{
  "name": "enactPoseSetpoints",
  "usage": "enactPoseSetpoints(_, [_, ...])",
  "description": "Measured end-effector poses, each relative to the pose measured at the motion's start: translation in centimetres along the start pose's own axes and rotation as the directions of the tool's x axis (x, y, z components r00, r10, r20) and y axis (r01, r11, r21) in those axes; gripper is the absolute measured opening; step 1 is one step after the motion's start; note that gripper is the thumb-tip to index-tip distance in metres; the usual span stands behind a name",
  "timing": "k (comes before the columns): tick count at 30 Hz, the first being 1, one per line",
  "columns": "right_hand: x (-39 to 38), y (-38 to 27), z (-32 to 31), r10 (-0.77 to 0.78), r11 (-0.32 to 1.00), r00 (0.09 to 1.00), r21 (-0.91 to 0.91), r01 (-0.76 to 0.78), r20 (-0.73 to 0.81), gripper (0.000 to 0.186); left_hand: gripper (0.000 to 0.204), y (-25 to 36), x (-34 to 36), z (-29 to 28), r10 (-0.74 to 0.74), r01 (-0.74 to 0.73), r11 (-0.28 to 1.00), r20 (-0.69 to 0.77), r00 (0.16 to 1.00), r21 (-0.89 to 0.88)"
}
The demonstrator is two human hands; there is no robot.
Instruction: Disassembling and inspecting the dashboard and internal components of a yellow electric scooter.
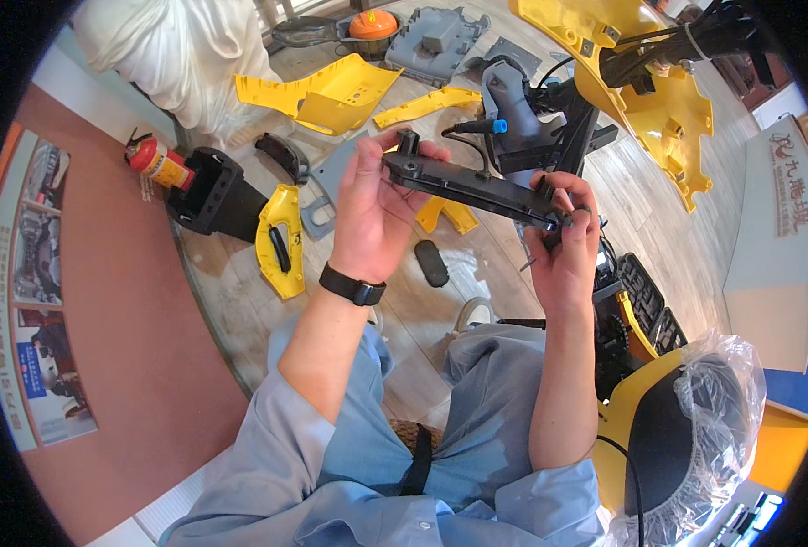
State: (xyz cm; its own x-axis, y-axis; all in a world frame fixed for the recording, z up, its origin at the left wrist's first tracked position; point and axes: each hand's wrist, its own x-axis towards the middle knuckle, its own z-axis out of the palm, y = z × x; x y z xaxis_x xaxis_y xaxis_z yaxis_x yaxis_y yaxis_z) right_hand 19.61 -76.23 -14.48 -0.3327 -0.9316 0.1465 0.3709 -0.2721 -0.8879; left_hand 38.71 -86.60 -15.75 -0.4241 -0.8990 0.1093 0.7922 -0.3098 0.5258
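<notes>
Between my two hands is a long black bar-shaped part (472,189), held up in the air and sloping down to the right. From its middle a black cable rises to a plug with a blue end (495,127). My left hand (372,205), with a black band on its wrist, grips the bar's left end, fingers behind it. My right hand (568,242) closes round the right end. A thin metal rod (527,264) sticks out by those fingers; what it belongs to is hidden.
Yellow body panels (331,94) and grey plastic parts (433,46) lie on the floor ahead. A yellow and black vehicle frame (573,128) stands at the right, with a plastic-covered seat (696,428) nearer me. A fire extinguisher (162,164) is at the left; a black oval pad (431,263) lies below.
</notes>
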Motion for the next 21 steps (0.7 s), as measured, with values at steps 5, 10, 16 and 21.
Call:
enactPoseSetpoints(5, [-0.1, 0.0, -0.3, -0.023, 1.0, 0.999, -0.003, 0.023, -0.038, 0.056, 0.052, -0.9, -1.0, 2.3, -0.022, 0.03, 0.986, 0.045, 0.999, -0.167])
enactPoseSetpoints(10, [0.0, 0.4, 0.3, -0.038, 0.998, 0.998, -0.05, 0.035, -0.05, 0.05, 0.06, -2.2, -2.0, 3.1, 0.028, -0.05, 0.988, 0.149, 0.989, 0.149])
enactPoseSetpoints(16, [0.1, 0.5, 0.8, -0.064, 0.995, 0.995, -0.087, 0.058, -0.07, 0.049, 0.075, -3.0, -2.0, 3.3, 0.061, -0.073, 0.982, 0.077, 0.995, 0.175])
enactPoseSetpoints(21, [0.0, 0.7, 0.7, -0.092, 0.979, 0.994, -0.187, 0.08, -0.057, 0.048, 0.073, -3.0, -1.7, 2.8, 0.093, -0.106, 0.974, 0.073, 0.993, 0.199])
